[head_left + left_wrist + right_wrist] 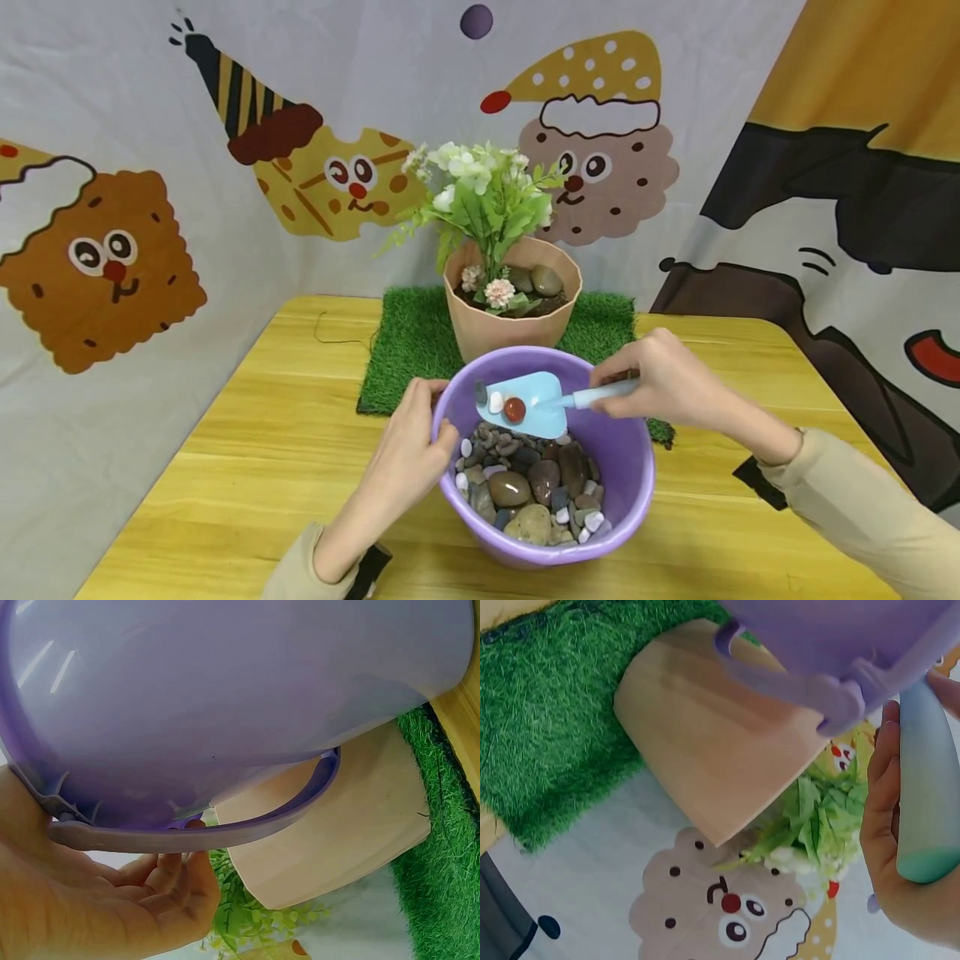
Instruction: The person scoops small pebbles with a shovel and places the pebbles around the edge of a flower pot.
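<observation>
A purple bucket [630, 475] stands at the front of the table with wet brown, grey and white stones [508, 488] inside. My left hand [412, 437] grips its rim, thumb over the edge and fingers outside. In the left wrist view those fingers lie beside the bucket's handle [232, 838]. By its pale handle [928, 787], my right hand [663, 379] holds a small light-blue shovel [534, 387]. The blade is inside the bucket's mouth, above the stones. It carries a red-brown stone [514, 410], a white stone [496, 403] and a dark grey one [481, 392].
Right behind the bucket, a peach flowerpot [506, 333] stands on a green artificial turf mat [408, 342]. White flowers with leaves [487, 192] rise from it, and smooth stones [546, 281] lie inside. Beyond the wooden table [255, 442] hangs a cartoon-printed cloth [315, 67].
</observation>
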A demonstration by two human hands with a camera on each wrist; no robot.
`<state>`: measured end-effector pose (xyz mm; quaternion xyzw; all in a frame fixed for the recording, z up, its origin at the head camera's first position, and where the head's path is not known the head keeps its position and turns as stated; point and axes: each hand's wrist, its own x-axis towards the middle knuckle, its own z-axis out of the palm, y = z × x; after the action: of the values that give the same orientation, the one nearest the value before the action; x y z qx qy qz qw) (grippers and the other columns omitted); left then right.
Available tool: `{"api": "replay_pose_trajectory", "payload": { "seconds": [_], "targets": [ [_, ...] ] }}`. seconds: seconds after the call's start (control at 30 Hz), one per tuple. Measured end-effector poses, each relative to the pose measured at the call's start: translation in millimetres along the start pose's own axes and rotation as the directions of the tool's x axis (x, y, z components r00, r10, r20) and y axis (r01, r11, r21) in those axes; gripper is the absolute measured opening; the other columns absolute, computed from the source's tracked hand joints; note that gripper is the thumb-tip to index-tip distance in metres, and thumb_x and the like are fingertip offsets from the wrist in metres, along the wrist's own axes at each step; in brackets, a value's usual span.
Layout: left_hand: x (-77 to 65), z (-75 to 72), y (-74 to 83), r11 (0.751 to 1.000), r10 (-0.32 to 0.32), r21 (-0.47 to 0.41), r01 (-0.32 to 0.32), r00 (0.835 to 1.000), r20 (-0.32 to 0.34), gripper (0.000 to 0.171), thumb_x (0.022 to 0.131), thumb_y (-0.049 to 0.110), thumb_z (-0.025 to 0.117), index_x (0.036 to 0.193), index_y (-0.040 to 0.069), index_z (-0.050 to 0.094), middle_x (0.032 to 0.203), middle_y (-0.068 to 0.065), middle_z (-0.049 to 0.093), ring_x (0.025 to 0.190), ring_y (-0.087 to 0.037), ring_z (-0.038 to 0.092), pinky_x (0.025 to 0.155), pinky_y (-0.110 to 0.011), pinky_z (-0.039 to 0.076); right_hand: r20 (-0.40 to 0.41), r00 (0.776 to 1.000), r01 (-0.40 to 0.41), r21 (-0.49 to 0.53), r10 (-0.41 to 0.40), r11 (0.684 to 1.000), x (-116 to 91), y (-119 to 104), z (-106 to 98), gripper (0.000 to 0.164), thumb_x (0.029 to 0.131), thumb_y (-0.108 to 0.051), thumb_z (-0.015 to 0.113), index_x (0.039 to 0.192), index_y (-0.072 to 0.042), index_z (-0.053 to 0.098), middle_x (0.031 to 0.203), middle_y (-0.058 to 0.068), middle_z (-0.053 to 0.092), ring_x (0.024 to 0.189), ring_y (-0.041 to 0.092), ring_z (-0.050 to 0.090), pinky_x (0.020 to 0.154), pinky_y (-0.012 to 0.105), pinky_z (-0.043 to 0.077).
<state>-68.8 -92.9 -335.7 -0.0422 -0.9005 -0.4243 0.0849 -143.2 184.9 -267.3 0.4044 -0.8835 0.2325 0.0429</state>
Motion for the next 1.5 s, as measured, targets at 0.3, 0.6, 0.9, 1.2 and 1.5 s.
{"api": "replay_pose_trajectory", "payload": {
  "seconds": [0.3, 0.6, 0.9, 1.2, 1.5],
  "targets": [
    [-0.4, -0.1, -0.3, 1.000, -0.003, -0.010, 0.003, 1.000, 0.003, 0.047, 0.078, 0.004, 0.055, 0.125, -0.001, 0.051, 0.112, -0.010, 0.056, 0.098, -0.024, 0.060, 0.077, -0.032, 0.056, -0.032, 0.999, -0.007, -0.066, 0.005, 0.998, -1, 8, -12, 0.011, 0.068, -0.014, 0.079, 0.074, -0.022, 0.073, 0.059, -0.017, 0.061, 0.045, -0.009, 0.041, 0.040, 0.011, 0.037],
    [-1.0, 0.1, -0.8, 1.000, 0.004, -0.003, -0.004, 1.000, -0.005, 0.047, 0.078, 0.005, 0.055, 0.125, -0.001, 0.051, 0.112, -0.009, 0.056, 0.098, -0.024, 0.060, 0.081, -0.034, 0.055, -0.058, 0.997, -0.051, -0.119, 0.044, 0.992, -1, 15, -22, 0.010, 0.070, -0.016, 0.079, 0.072, -0.023, 0.073, 0.059, -0.018, 0.060, 0.045, -0.007, 0.042, 0.040, 0.013, 0.035],
    [-0.7, 0.2, -0.9, 1.000, 0.006, -0.005, -0.006, 1.000, -0.006, 0.047, 0.078, 0.004, 0.055, 0.125, -0.001, 0.051, 0.112, -0.009, 0.056, 0.099, -0.024, 0.060, 0.082, -0.034, 0.055, -0.094, 0.991, -0.105, -0.149, 0.092, 0.983, -1, 23, -31, 0.010, 0.069, -0.016, 0.081, 0.075, -0.021, 0.074, 0.063, -0.015, 0.064, 0.047, -0.005, 0.043, 0.042, 0.014, 0.034],
    [-1.1, 0.5, -1.4, 1.000, 0.007, -0.001, -0.007, 1.000, -0.008, 0.046, 0.078, 0.004, 0.055, 0.124, 0.000, 0.051, 0.111, -0.009, 0.056, 0.099, -0.023, 0.060, 0.082, -0.035, 0.055, -0.106, 0.978, -0.196, -0.166, 0.180, 0.966, 3, 31, -39, 0.008, 0.071, -0.019, 0.080, 0.078, -0.021, 0.076, 0.066, -0.010, 0.068, 0.047, -0.001, 0.041, 0.042, 0.018, 0.032],
    [-0.8, 0.8, -1.6, 1.000, 0.018, 0.003, -0.018, 1.000, -0.015, 0.046, 0.078, 0.005, 0.055, 0.124, 0.000, 0.052, 0.111, -0.009, 0.057, 0.098, -0.023, 0.060, 0.083, -0.035, 0.054, -0.100, 0.956, -0.289, -0.171, 0.275, 0.942, 13, 43, -52, 0.012, 0.075, -0.026, 0.078, 0.084, -0.017, 0.077, 0.077, -0.001, 0.074, 0.052, 0.001, 0.047, 0.046, 0.020, 0.036]
  ]
}}
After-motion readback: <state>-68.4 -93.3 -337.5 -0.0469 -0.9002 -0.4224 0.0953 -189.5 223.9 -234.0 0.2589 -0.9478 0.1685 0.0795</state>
